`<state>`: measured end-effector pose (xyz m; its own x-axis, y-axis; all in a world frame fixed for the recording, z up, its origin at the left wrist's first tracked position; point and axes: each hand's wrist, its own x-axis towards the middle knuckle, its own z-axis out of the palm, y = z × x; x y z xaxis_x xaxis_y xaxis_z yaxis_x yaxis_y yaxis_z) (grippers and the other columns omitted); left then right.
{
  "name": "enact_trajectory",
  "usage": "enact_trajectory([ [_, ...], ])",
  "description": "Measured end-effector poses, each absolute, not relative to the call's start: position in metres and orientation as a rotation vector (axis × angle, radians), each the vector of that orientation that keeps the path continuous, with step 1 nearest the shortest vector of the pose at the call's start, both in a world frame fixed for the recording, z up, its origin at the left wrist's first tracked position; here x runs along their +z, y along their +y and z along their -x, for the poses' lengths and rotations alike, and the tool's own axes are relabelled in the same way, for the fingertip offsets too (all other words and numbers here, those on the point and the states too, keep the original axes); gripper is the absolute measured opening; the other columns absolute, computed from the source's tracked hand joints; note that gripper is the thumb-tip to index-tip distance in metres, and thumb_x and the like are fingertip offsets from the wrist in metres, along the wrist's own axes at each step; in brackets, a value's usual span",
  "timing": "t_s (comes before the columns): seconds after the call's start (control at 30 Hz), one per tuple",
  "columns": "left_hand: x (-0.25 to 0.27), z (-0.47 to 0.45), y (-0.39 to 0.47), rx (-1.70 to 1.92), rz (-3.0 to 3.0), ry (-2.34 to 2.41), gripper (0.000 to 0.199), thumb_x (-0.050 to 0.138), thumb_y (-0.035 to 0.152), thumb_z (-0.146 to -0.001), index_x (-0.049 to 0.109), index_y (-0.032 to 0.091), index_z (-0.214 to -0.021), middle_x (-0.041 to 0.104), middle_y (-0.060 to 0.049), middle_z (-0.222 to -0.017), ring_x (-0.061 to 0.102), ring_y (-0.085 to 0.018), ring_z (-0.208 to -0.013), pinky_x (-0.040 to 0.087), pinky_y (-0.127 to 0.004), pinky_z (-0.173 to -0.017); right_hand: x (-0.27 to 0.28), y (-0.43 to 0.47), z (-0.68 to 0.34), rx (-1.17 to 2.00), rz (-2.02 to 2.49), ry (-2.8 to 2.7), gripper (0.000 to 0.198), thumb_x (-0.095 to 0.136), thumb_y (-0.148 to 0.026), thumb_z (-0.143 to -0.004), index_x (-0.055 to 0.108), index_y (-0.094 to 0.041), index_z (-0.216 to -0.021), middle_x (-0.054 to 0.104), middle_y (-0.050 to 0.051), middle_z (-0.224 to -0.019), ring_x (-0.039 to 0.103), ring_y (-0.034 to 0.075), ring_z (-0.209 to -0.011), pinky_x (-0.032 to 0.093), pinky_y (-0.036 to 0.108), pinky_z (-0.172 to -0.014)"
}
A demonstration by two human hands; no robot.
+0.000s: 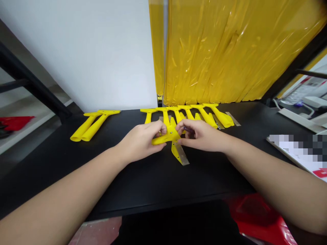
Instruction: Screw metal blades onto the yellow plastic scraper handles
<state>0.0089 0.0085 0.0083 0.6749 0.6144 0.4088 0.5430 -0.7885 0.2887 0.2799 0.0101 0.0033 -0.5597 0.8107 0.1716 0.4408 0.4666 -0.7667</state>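
Observation:
My left hand [139,139] is closed around a yellow plastic scraper handle [163,138], holding it sideways above the black table. A small metal fastener shows on the handle's head. At that same head, my right hand [204,134] pinches with thumb and curled fingers; something small and dark shows among them, too hidden to name. Just below the hands lies a metal blade [184,158] beside a yellow pointed plate [175,153]. Behind the hands, several yellow scraper handles [208,117] lie in a row, with more blades [233,119] and yellow plates among them.
Two more yellow handles [94,127] lie at the left on the black tabletop [163,187]. A white panel [102,51] and a yellow plastic curtain [217,51] stand behind. A white sheet [293,153] sits at the right edge; a red stool-like object [258,217] is below the front edge.

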Motion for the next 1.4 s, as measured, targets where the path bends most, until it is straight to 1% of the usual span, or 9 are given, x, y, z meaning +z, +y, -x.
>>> enact_trajectory([
  [0.07,0.0074,-0.0091,0.0078,0.739,-2.714,0.971,0.026,0.075,0.027,-0.089,0.055,0.022,-0.105,0.068,0.002,-0.095,0.063,-0.013,-0.074,0.048,-0.026,-0.068,0.0037,0.0099,-0.2803,0.924,1.039,-2.305,0.025,0.078,-0.03,-0.088,0.066,-0.019,-0.108,0.068,0.001,-0.094,0.058,0.012,-0.068,0.047,0.028,-0.063],
  [0.17,0.0063,-0.0099,0.0074,0.67,-2.708,0.94,0.026,0.075,0.026,-0.089,0.054,0.022,-0.103,0.067,0.002,-0.093,0.064,-0.014,-0.076,0.047,-0.026,-0.068,0.004,0.0115,-0.2817,0.849,1.038,-2.435,0.013,0.076,-0.025,-0.089,0.068,-0.02,-0.098,0.066,-0.001,-0.081,0.058,0.013,-0.069,0.044,0.028,-0.064],
  [0.27,0.0062,-0.0112,0.0073,0.56,-2.732,0.854,0.023,0.074,0.023,-0.092,0.058,0.022,-0.108,0.069,0.001,-0.097,0.067,-0.015,-0.083,0.048,-0.026,-0.072,0.0028,0.0135,-0.2827,0.794,0.99,-2.496,0.008,0.074,-0.019,-0.09,0.071,-0.019,-0.097,0.069,0.0,-0.084,0.059,0.014,-0.072,0.044,0.028,-0.066],
  [0.43,0.0058,-0.0118,0.0072,0.448,-2.76,0.642,0.016,0.066,0.021,-0.101,0.065,0.022,-0.117,0.071,-0.003,-0.112,0.068,-0.017,-0.1,0.051,-0.027,-0.083,0.0016,0.0147,-0.2825,0.776,0.903,-2.527,0.016,0.07,-0.011,-0.086,0.071,-0.019,-0.1,0.073,0.002,-0.093,0.063,0.015,-0.079,0.047,0.027,-0.071],
  [0.57,0.003,-0.0107,0.0084,0.455,-2.785,0.565,0.015,0.064,0.022,-0.103,0.067,0.023,-0.119,0.069,-0.004,-0.118,0.068,-0.017,-0.106,0.052,-0.027,-0.088,0.0026,0.0145,-0.2819,0.721,0.907,-2.559,0.02,0.069,-0.008,-0.085,0.072,-0.018,-0.101,0.073,0.003,-0.093,0.064,0.015,-0.08,0.048,0.028,-0.074],
  [0.77,0.0024,-0.0089,0.0095,0.492,-2.807,0.596,0.018,0.061,0.023,-0.105,0.065,0.022,-0.122,0.069,-0.005,-0.115,0.068,-0.018,-0.101,0.053,-0.027,-0.085,0.0033,0.0148,-0.2825,0.71,0.865,-2.562,0.015,0.07,-0.011,-0.088,0.073,-0.018,-0.1,0.072,0.003,-0.095,0.063,0.015,-0.082,0.048,0.028,-0.074],
  [1.0,0.0016,-0.0083,0.01,0.523,-2.798,0.612,0.026,0.064,0.025,-0.104,0.062,0.024,-0.13,0.07,-0.005,-0.121,0.069,-0.018,-0.105,0.053,-0.028,-0.088,0.0035,0.0146,-0.2826,0.629,0.884,-2.591,0.014,0.071,-0.01,-0.087,0.071,-0.018,-0.098,0.07,0.002,-0.091,0.061,0.015,-0.078,0.045,0.028,-0.071],
  [1.17,-0.0007,-0.0094,0.0112,0.52,-2.801,0.539,0.017,0.061,0.024,-0.106,0.065,0.023,-0.123,0.07,-0.006,-0.119,0.069,-0.018,-0.106,0.054,-0.028,-0.091,0.0031,0.0149,-0.2822,0.611,0.898,-2.592,0.017,0.072,-0.01,-0.085,0.073,-0.018,-0.099,0.071,0.003,-0.095,0.063,0.017,-0.083,0.047,0.03,-0.075],
  [1.4,-0.0014,-0.0096,0.0126,0.549,-2.8,0.489,0.016,0.061,0.026,-0.107,0.069,0.022,-0.12,0.07,-0.007,-0.118,0.07,-0.017,-0.104,0.056,-0.028,-0.09,0.0027,0.0151,-0.2831,0.63,0.897,-2.584,0.015,0.072,-0.01,-0.085,0.07,-0.019,-0.097,0.069,0.002,-0.093,0.061,0.016,-0.082,0.045,0.03,-0.075],
])
